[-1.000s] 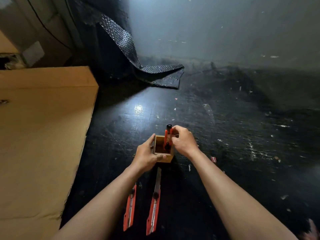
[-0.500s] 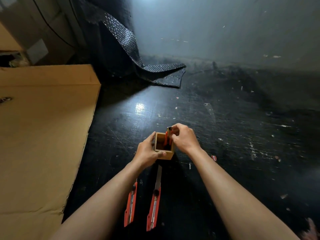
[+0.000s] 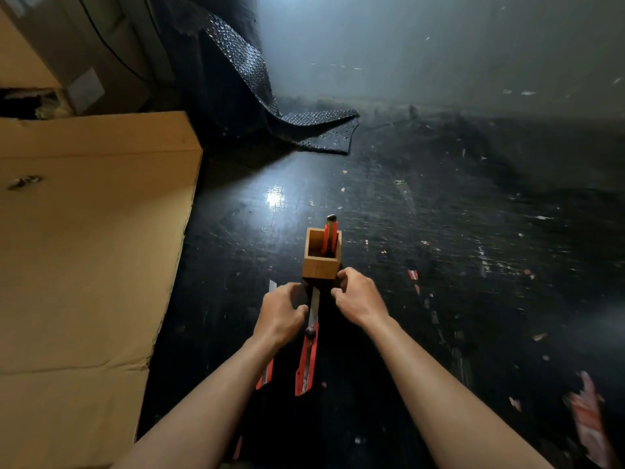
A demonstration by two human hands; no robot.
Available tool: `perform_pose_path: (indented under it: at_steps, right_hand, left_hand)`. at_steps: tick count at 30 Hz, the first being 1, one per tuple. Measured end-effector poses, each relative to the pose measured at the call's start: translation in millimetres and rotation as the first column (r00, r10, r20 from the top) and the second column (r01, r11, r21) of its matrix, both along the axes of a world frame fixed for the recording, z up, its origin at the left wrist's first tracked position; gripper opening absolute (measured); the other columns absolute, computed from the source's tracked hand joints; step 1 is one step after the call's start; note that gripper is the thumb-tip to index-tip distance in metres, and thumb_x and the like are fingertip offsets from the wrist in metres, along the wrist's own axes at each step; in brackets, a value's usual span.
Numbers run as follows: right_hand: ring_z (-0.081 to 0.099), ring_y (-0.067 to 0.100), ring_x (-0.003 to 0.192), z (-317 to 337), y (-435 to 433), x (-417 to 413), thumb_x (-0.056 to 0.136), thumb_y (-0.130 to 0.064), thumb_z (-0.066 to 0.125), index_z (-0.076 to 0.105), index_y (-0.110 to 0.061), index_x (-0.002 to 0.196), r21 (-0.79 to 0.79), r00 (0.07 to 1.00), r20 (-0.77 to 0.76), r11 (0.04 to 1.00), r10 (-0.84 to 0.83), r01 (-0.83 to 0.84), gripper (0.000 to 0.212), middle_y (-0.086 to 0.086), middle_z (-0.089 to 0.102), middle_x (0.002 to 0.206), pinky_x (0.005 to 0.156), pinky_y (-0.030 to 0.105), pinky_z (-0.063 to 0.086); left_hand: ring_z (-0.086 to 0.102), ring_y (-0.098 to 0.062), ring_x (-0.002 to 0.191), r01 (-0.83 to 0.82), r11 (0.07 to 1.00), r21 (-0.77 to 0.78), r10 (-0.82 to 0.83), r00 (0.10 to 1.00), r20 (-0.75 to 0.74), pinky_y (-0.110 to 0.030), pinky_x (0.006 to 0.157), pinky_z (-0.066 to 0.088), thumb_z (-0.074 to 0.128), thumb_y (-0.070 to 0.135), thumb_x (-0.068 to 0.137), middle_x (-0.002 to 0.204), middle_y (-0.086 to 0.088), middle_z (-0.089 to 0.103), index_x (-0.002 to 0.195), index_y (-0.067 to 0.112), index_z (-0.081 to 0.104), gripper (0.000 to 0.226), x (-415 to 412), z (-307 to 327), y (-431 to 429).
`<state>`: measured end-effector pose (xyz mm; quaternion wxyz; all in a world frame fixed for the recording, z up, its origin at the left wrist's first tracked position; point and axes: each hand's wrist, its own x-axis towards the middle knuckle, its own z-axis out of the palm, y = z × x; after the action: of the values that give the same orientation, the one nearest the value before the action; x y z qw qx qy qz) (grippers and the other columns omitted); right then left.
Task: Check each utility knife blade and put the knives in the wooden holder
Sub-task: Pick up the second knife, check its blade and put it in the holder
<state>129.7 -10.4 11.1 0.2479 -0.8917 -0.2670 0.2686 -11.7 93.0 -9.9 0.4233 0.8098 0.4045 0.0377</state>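
The wooden holder point(image 3: 320, 265) stands on the dark floor with one red utility knife point(image 3: 330, 233) upright in its right side. Just below it lie two more red knives. The middle knife point(image 3: 308, 353) has its blade out, pointing at the holder's base. The left knife point(image 3: 265, 373) is mostly under my left forearm, and its blade tip pokes out above my knuckles. My left hand point(image 3: 280, 314) is curled over the left knife, thumb beside the middle blade; its grip is hidden. My right hand point(image 3: 359, 297) holds nothing, its fingertips by the holder's lower right corner.
A large flat cardboard sheet point(image 3: 84, 238) covers the floor on the left. A black textured mat point(image 3: 304, 126) droops from the back wall onto the floor. Red and white scraps point(image 3: 586, 414) lie at the lower right, and small debris dots the floor.
Both hands have let go of the holder and dropped toward me to the knives on the floor. The knife pushed in by my right hand now stands alone in the holder.
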Motion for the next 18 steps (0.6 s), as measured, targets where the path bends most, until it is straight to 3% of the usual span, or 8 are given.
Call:
perform_pose_path:
  at_steps: [4, 8, 10, 13, 18]
  right_hand:
    - [0.066, 0.020, 0.108, -19.9, -15.2, -32.0, 0.092, -0.025, 0.067, 0.056, -0.020, 0.134, -0.091, 0.997, -0.074, 0.996, -0.025, 0.018, 0.043, 0.005, 0.067, 0.122, 0.090, 0.042, 0.057]
    - [0.067, 0.014, 0.095, -38.6, -27.4, -58.4, 0.093, -0.023, 0.068, 0.056, -0.019, 0.135, -0.198, 0.975, -0.224, 0.978, 0.012, -0.058, 0.045, 0.002, 0.068, 0.115, 0.074, 0.030, 0.055]
    - [0.070, 0.011, 0.085, -44.4, -32.3, -69.1, 0.094, -0.020, 0.067, 0.056, -0.017, 0.135, -0.173, 0.955, -0.298, 0.983, 0.004, -0.058, 0.043, 0.001, 0.070, 0.104, 0.069, 0.029, 0.057]
    - [0.072, 0.011, 0.081, -45.8, -38.5, -80.9, 0.094, -0.019, 0.066, 0.058, -0.020, 0.128, -0.125, 0.923, -0.381, 0.992, -0.044, -0.005, 0.035, 0.001, 0.072, 0.096, 0.074, 0.032, 0.062]
    - [0.071, 0.006, 0.079, -38.5, -52.0, -79.2, 0.094, -0.017, 0.068, 0.061, -0.023, 0.119, -0.006, 0.918, -0.385, 0.995, -0.091, 0.096, 0.026, -0.004, 0.069, 0.094, 0.065, 0.021, 0.057]
  left_hand:
    - [0.069, -0.019, 0.107, 0.050, 0.996, -0.079, -0.060, 0.990, -0.128, -0.032, 0.091, 0.058, 0.074, 0.015, 0.088, 0.115, -0.004, 0.073, 0.121, 0.014, 0.070, 0.033, -18.2, -13.0, -19.1]
    - [0.073, -0.017, 0.098, 0.079, 0.988, -0.137, -0.102, 0.980, -0.170, -0.039, 0.088, 0.062, 0.072, 0.016, 0.089, 0.102, -0.003, 0.077, 0.111, 0.016, 0.076, 0.022, -30.1, -24.4, -34.3]
    - [0.073, -0.016, 0.104, 0.065, 0.986, -0.156, -0.089, 0.984, -0.155, -0.032, 0.092, 0.060, 0.072, 0.014, 0.090, 0.107, -0.003, 0.078, 0.117, 0.016, 0.074, 0.027, -32.1, -28.8, -40.3]
    - [0.070, -0.009, 0.104, 0.002, 0.974, -0.227, -0.031, 0.991, -0.128, -0.024, 0.089, 0.057, 0.074, 0.012, 0.089, 0.113, 0.002, 0.076, 0.123, 0.019, 0.072, 0.035, -35.4, -30.8, -47.9]
    - [0.073, -0.007, 0.094, -0.114, 0.921, -0.373, 0.108, 0.993, -0.037, -0.038, 0.087, 0.063, 0.075, 0.007, 0.088, 0.099, 0.009, 0.076, 0.115, 0.026, 0.073, 0.033, -43.1, -29.2, -53.2]
